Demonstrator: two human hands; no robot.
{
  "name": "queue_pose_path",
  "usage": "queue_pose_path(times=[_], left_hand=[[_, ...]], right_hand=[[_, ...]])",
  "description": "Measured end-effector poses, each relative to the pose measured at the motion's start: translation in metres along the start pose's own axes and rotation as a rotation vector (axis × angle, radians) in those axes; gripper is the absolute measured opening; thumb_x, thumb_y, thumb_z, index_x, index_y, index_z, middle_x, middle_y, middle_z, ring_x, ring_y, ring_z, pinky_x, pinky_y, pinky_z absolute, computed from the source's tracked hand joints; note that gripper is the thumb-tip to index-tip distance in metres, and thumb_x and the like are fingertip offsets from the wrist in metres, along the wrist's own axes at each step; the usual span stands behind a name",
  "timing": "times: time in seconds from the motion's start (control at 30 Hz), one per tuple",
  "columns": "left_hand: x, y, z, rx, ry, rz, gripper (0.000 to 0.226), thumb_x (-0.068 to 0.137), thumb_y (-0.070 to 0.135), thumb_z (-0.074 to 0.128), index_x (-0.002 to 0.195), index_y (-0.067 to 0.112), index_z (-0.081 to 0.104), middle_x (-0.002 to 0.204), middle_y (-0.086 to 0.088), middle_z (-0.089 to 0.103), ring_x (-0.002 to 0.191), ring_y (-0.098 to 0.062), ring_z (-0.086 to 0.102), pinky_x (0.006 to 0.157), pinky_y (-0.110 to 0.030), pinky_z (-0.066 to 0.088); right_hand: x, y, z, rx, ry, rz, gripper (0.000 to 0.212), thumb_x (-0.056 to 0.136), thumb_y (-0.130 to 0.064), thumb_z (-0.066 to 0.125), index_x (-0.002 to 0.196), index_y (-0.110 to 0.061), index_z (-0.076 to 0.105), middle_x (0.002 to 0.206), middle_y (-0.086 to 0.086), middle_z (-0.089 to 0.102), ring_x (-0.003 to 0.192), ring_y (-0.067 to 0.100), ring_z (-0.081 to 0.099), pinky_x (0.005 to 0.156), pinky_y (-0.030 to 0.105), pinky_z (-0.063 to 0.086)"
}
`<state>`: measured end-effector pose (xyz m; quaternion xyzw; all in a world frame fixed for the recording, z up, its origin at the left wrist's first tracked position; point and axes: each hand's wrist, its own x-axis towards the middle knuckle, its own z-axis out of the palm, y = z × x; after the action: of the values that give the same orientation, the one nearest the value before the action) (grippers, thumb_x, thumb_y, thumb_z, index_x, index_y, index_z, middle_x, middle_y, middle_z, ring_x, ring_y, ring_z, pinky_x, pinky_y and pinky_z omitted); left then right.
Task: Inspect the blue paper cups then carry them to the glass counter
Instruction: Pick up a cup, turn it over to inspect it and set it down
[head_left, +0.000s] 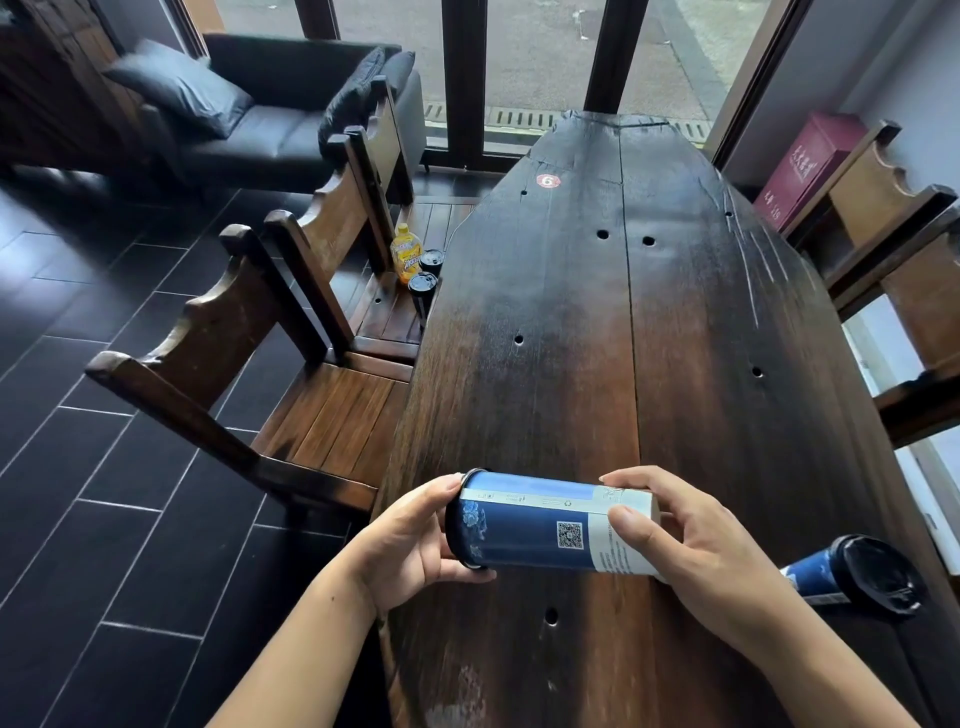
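Observation:
I hold a blue paper cup (540, 530) sideways above the near end of the dark wooden table (623, 322). It has a white band, a floral print and a QR code on its side. My left hand (410, 545) grips its dark lidded end. My right hand (691, 551) grips the white end. A second blue paper cup (852, 577) with a black lid lies on its side on the table, just right of my right wrist. No glass counter is in view.
Two wooden chairs (291, 364) stand along the table's left side. On the farther seat are a yellow bottle (405, 252) and two dark cans (423, 291). More chairs (904, 249) and a red box (805, 166) line the right. A black sofa (260, 109) sits by the window.

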<state>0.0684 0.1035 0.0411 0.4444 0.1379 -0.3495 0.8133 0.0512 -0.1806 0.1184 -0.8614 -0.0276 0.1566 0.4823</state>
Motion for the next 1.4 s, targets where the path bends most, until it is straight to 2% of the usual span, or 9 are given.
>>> queue_pose_path(times=[0.17, 0.33, 0.43, 0.5, 0.7, 0.9, 1.03, 1.23, 1.4], left_hand=[[0.011, 0.020, 0.004, -0.010, 0.057, 0.105, 0.067, 0.079, 0.044, 0.074, 0.137, 0.014, 0.062, 0.135, -0.018, 0.066, 0.117, -0.031, 0.068, 0.083, -0.053, 0.061], [0.026, 0.049, 0.037, 0.093, 0.162, 0.256, 0.073, 0.068, 0.046, 0.088, 0.129, 0.015, 0.059, 0.107, -0.003, 0.072, 0.082, -0.014, 0.072, 0.066, -0.031, 0.060], [0.036, 0.039, 0.052, 0.123, 0.184, 0.287, 0.109, 0.044, 0.060, 0.098, 0.136, 0.020, 0.054, 0.125, -0.004, 0.073, 0.113, -0.023, 0.070, 0.088, -0.039, 0.056], [0.040, 0.022, 0.059, 0.165, 0.161, 0.291, 0.101, 0.050, 0.052, 0.099, 0.135, 0.021, 0.056, 0.127, -0.007, 0.074, 0.120, -0.026, 0.070, 0.098, -0.044, 0.055], [0.043, 0.002, 0.052, 0.330, 0.155, 0.279, 0.071, 0.069, 0.044, 0.088, 0.130, 0.017, 0.062, 0.123, -0.008, 0.076, 0.116, -0.032, 0.072, 0.100, -0.062, 0.056], [0.066, 0.005, 0.035, 0.400, 0.098, 0.232, 0.071, 0.068, 0.037, 0.087, 0.131, 0.023, 0.061, 0.123, 0.002, 0.076, 0.117, -0.027, 0.073, 0.099, -0.054, 0.058], [0.095, 0.001, 0.017, 0.495, 0.086, 0.200, 0.069, 0.070, 0.042, 0.087, 0.133, 0.035, 0.059, 0.123, -0.004, 0.074, 0.115, -0.026, 0.073, 0.098, -0.055, 0.059], [0.135, 0.005, -0.016, 0.872, 0.041, 0.186, 0.070, 0.083, 0.026, 0.086, 0.141, 0.047, 0.051, 0.114, -0.004, 0.072, 0.107, -0.023, 0.073, 0.087, -0.043, 0.064], [0.167, 0.010, -0.032, 1.049, 0.076, 0.288, 0.057, 0.083, 0.016, 0.086, 0.133, 0.029, 0.063, 0.115, 0.003, 0.076, 0.091, -0.017, 0.078, 0.075, -0.026, 0.059]], right_hand=[[0.001, 0.011, 0.008, 0.000, -0.092, 0.041, 0.062, 0.071, -0.074, 0.058, 0.125, -0.044, 0.059, 0.115, -0.028, 0.070, 0.110, 0.000, 0.066, 0.093, 0.029, 0.055], [0.001, 0.025, 0.033, 0.093, -0.259, 0.102, 0.054, 0.078, -0.053, 0.072, 0.128, -0.037, 0.059, 0.118, -0.009, 0.076, 0.112, 0.012, 0.071, 0.104, 0.049, 0.052], [0.003, 0.026, 0.045, 0.264, -0.214, 0.136, 0.054, 0.075, -0.049, 0.076, 0.122, -0.026, 0.064, 0.114, 0.002, 0.078, 0.109, 0.023, 0.073, 0.101, 0.055, 0.055], [0.006, 0.027, 0.049, 0.403, -0.163, 0.178, 0.059, 0.071, -0.046, 0.081, 0.122, -0.021, 0.064, 0.114, 0.011, 0.077, 0.111, 0.036, 0.071, 0.098, 0.060, 0.055], [0.018, 0.038, 0.049, 0.327, -0.194, 0.187, 0.065, 0.072, -0.051, 0.080, 0.129, -0.024, 0.062, 0.120, -0.006, 0.077, 0.115, 0.012, 0.071, 0.109, 0.044, 0.052], [0.060, 0.054, 0.039, 0.333, -0.110, 0.173, 0.066, 0.073, -0.057, 0.075, 0.131, -0.030, 0.060, 0.124, -0.004, 0.073, 0.119, 0.012, 0.068, 0.103, 0.046, 0.057], [0.093, 0.074, 0.043, 0.314, -0.130, 0.207, 0.042, 0.086, -0.029, 0.081, 0.124, -0.024, 0.063, 0.118, 0.002, 0.076, 0.113, 0.018, 0.072, 0.097, 0.045, 0.061], [0.126, 0.110, 0.056, 0.216, -0.114, 0.230, 0.057, 0.078, -0.027, 0.087, 0.128, -0.030, 0.060, 0.119, -0.005, 0.074, 0.115, 0.013, 0.069, 0.100, 0.037, 0.058], [0.159, 0.123, 0.063, 0.132, -0.064, 0.209, 0.057, 0.078, -0.019, 0.089, 0.123, -0.035, 0.059, 0.112, -0.008, 0.075, 0.100, 0.002, 0.071, 0.085, 0.023, 0.057]])
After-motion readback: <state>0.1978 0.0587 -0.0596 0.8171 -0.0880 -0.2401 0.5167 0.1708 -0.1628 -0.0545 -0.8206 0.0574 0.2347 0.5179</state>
